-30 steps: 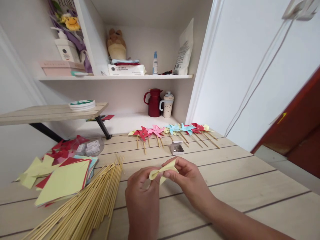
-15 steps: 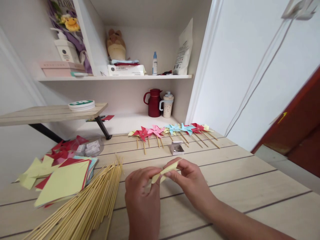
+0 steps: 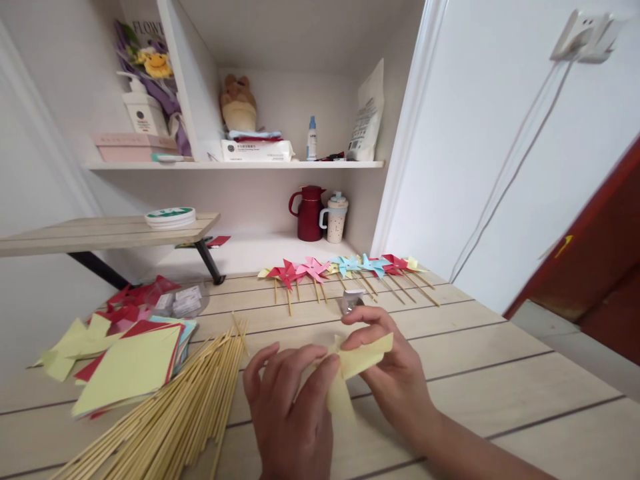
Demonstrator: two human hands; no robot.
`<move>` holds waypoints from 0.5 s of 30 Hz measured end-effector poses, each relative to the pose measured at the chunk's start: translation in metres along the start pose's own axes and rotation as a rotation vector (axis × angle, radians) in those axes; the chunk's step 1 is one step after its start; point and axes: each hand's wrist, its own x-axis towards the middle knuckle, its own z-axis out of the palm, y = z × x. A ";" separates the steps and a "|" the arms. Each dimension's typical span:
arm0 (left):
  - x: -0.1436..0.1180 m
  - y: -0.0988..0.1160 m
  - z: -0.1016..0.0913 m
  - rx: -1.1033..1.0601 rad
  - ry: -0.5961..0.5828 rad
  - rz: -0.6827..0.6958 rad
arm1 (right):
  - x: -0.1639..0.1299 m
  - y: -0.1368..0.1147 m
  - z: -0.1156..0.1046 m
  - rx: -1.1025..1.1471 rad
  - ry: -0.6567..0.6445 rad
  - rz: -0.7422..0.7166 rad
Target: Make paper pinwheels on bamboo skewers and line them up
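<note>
Between my two hands is a pale yellow paper pinwheel (image 3: 364, 358), its blades spread out above the table. My left hand (image 3: 295, 403) pinches it near the centre with thumb and fingers. My right hand (image 3: 393, 363) holds it from the right, index finger bent over the paper and a blade showing beside it; the thumb is hidden behind the paper. Just beyond my right fingertips stands a small open box (image 3: 353, 301), partly covered by the hand. Finished pinwheels on sticks, such as a pink pinwheel (image 3: 313, 269), lie in a row behind it.
A bundle of thin wooden sticks (image 3: 200, 393) lies at the left front. Beside it are stacked coloured paper squares (image 3: 133, 367), cut yellow paper (image 3: 75, 343) and a clear container (image 3: 187, 302). A raised wooden stand (image 3: 110, 230), a red jug (image 3: 311, 213) and a cup (image 3: 336, 219) stand behind.
The yellow paper has turned from edge-on to showing its blades. My right index finger has lifted and bent over it, and my left fingers have moved in toward its centre. The view has tilted slightly upward.
</note>
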 end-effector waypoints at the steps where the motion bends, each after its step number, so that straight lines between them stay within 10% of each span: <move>1: 0.000 0.002 0.001 -0.004 0.031 -0.019 | 0.001 0.000 -0.001 0.004 -0.007 -0.006; 15: -0.001 0.004 0.008 -0.047 0.118 -0.083 | 0.005 0.002 -0.004 0.000 -0.086 -0.063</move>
